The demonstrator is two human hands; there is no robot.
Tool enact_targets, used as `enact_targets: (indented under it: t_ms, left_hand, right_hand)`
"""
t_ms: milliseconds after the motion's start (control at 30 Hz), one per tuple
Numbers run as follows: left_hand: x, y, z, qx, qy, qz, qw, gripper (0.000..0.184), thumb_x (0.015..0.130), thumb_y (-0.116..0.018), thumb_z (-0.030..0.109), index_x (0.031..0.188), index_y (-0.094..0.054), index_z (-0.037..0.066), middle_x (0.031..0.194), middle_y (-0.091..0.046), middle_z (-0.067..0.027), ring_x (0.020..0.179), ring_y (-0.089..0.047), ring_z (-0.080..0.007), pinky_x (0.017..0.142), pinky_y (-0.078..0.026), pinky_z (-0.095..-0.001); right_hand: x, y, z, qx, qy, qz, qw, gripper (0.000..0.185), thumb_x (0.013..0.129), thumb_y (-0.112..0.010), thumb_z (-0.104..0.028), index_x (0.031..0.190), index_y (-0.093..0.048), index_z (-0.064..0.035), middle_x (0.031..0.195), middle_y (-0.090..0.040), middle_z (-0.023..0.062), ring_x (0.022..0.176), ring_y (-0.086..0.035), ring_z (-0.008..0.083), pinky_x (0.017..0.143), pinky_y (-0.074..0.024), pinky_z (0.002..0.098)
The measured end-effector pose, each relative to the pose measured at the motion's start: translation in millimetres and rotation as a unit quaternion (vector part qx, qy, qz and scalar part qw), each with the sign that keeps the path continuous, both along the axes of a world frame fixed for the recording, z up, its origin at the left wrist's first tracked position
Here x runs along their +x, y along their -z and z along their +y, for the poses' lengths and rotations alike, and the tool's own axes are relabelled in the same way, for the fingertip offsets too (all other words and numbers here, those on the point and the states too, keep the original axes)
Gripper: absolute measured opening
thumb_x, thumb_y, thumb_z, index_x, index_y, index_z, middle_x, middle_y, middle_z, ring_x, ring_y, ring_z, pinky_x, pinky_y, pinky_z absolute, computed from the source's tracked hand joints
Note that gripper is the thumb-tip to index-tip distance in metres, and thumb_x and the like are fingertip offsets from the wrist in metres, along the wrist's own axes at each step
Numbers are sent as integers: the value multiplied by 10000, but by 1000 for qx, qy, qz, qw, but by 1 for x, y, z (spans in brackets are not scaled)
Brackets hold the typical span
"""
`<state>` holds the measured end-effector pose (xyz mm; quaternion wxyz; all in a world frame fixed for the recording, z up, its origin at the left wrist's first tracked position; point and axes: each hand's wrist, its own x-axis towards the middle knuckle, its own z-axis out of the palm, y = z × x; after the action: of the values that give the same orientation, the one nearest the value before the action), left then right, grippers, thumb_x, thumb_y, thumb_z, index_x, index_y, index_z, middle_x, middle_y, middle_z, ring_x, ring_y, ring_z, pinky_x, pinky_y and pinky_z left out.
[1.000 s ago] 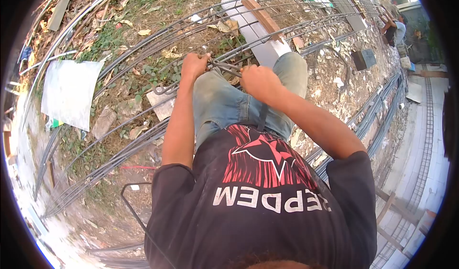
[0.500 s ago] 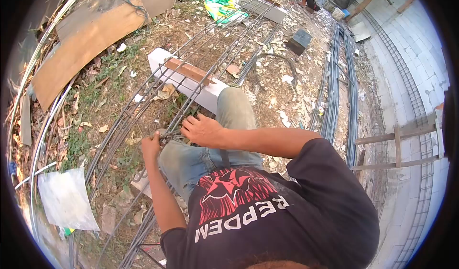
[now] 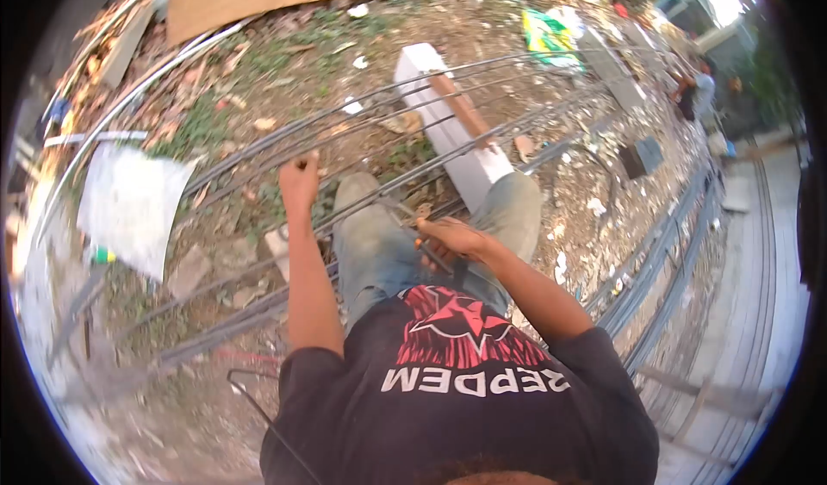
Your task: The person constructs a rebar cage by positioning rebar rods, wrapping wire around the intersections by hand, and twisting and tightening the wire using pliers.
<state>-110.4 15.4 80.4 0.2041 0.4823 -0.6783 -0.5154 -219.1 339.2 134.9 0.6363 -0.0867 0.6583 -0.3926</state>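
My left hand [image 3: 299, 182] is raised above the near side of the steel rebar cage [image 3: 469, 146], its fingers pinched together. Whatever it may hold is too small to make out. In front of my lap, my right hand [image 3: 455, 237] is wrapped round pliers [image 3: 424, 245] with orange on the handles. The jaws of the pliers reach toward the bars by my knee, and the palm side is partly hidden. Long bars of the cage run across my knees and over a white block [image 3: 450, 145] with a strip of brown wood [image 3: 463, 110] on it.
Bundled steel bars [image 3: 659, 265] lie on the ground to the right. A dark block [image 3: 642, 158] and a green-yellow bag [image 3: 549, 37] are farther off. Another person [image 3: 699, 93] sits at the far right. A pale sheet [image 3: 133, 205] and brown board [image 3: 289, 1] lie left.
My view has swung to the right. My hands, close together at the bars before, are now apart: the left is raised, and the right is drawn back to my lap with pliers showing.
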Motion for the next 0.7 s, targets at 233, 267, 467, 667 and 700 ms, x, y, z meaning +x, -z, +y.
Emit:
enact_targets:
  t_ms: [233, 267, 467, 667, 700]
  left_hand:
    - [79, 3, -169, 6, -300, 107, 948, 408, 990, -666, 369, 1042, -714, -33, 893, -708, -167, 668, -638, -284, 674, -504, -456]
    - [92, 69, -228, -55, -238, -18, 970, 468, 987, -667, 388, 1101, -710, -64, 873, -711, -164, 674, -644, -295, 683, -510, -460]
    - [48, -19, -92, -100, -108, 72, 987, 426, 1023, -645, 365, 1142, -703, -40, 935, -726, -91, 768, -679, -175, 623, -510, -336]
    - [10, -48, 89, 108, 172, 85, 975, 411, 1026, -646, 381, 904, -706, -6, 731, -705, -85, 596, -656, -144, 527, -473, -278]
    - [11, -47, 104, 158, 214, 58, 962, 452, 1020, -652, 402, 865, -711, -19, 677, -694, -90, 554, -652, -154, 509, -481, -284]
  right_hand:
    - [3, 7, -15, 60, -206, 406, 888, 584, 766, -826, -442, 1058, -642, 28, 880, -740, 193, 787, -755, 246, 666, -572, 395]
    - [10, 1, -12, 54, -179, 491, 851, 581, 741, -838, -413, 1062, -639, 29, 880, -737, 198, 800, -755, 254, 677, -572, 402]
    - [36, 10, 4, -52, -91, 774, 625, 444, 879, -685, -336, 1092, -630, 50, 860, -702, 233, 762, -712, 389, 706, -587, 477]
    - [15, 18, 5, -78, 57, -81, 992, 518, 1049, -529, -469, 1053, -677, 28, 830, -722, 183, 671, -717, 264, 595, -594, 380]
    - [16, 21, 7, -107, 88, -133, 981, 512, 1076, -505, -448, 1087, -680, 33, 834, -735, 163, 672, -724, 228, 575, -600, 356]
